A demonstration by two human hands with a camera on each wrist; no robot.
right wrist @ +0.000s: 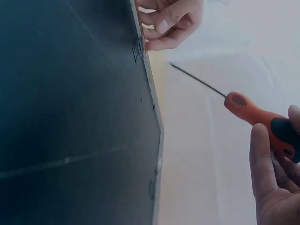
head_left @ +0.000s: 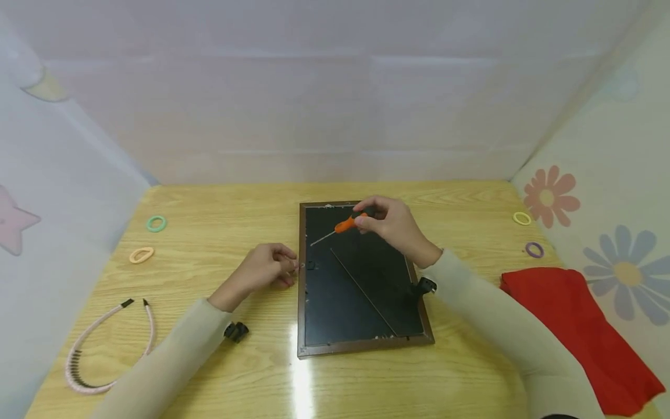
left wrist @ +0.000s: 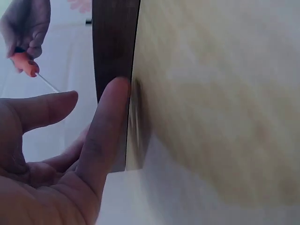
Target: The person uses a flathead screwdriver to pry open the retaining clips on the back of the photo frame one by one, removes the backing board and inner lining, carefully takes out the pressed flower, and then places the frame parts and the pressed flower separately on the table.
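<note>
the right hand (head_left: 394,224) grips an orange screwdriver (head_left: 349,223) over the picture frame (head_left: 361,343) while the left hand (head_left: 266,269), fingers loosely curled, touches the frame's edge.

Legible text: none. The screwdriver (right wrist: 260,119) handle carries a small embossed mark near the shaft, too blurred to read. The picture frame (head_left: 361,279) back shows no lettering or numbers.
</note>
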